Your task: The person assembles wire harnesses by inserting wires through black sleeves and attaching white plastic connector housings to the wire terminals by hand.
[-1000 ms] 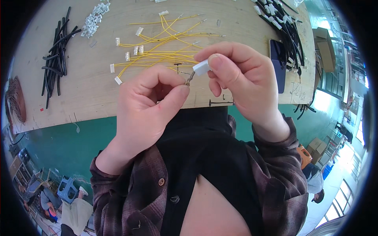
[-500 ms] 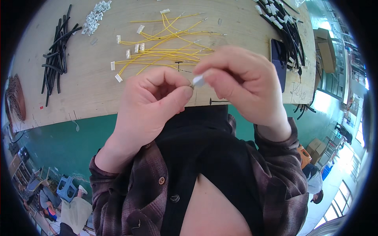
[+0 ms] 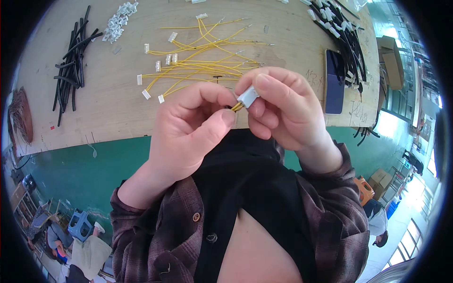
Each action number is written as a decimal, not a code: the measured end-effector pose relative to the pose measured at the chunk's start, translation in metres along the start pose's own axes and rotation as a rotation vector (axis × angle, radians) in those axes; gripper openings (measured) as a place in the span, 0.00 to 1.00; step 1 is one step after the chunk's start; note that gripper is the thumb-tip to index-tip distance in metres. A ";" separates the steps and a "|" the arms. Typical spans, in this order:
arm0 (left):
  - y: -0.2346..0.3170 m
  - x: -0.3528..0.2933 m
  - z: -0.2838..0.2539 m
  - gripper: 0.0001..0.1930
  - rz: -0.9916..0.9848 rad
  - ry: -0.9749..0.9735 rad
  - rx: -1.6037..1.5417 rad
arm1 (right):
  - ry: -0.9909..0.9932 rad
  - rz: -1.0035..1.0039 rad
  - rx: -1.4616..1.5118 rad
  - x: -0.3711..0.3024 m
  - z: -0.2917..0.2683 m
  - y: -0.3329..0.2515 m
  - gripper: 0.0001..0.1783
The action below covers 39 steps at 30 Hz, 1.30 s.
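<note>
Between thumb and fingers my right hand grips a white plastic connector housing. Short yellow wires run out of its lower left end into the pinch of my left hand, along with something dark at the fingertips. The rest of those wires is hidden by the left hand. Both hands are held above the table's near edge. Just beyond them lie several yellow wire leads, with white connectors on their left ends and bare metal terminals on their right ends.
Black tubes lie at the left of the wooden table, near a pile of small white connectors. A dark phone and black cables with white connectors are at the right. Brown cardboard stands beyond the table's right edge.
The right hand has turned, bringing the white connector housing and the yellow wires into plainer sight. The left hand has shifted slightly right, still pinching. The table's contents look slightly shifted in view.
</note>
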<state>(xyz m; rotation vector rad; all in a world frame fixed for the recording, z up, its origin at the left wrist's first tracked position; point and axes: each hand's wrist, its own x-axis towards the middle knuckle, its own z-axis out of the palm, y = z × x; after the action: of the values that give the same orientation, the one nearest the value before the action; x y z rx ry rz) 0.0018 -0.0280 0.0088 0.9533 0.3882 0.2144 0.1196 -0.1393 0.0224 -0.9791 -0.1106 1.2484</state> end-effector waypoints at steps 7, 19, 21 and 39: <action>0.003 0.001 -0.002 0.03 -0.127 0.042 0.174 | -0.048 -0.818 -1.154 -0.005 0.003 0.005 0.09; 0.002 -0.006 -0.024 0.04 -0.190 0.148 0.066 | -0.085 -0.108 -0.970 0.033 0.020 -0.008 0.05; 0.002 -0.005 -0.035 0.05 -0.147 0.128 -0.059 | -0.389 0.061 -1.049 0.066 0.023 -0.033 0.08; 0.013 0.006 -0.045 0.06 -0.052 0.152 -0.113 | -0.304 -1.149 -2.213 0.267 0.065 0.011 0.08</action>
<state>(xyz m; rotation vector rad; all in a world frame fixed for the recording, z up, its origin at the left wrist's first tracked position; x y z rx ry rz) -0.0114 0.0155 -0.0056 0.8173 0.5341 0.2597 0.1724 0.1184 -0.0585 -1.8961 -2.2542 -0.3638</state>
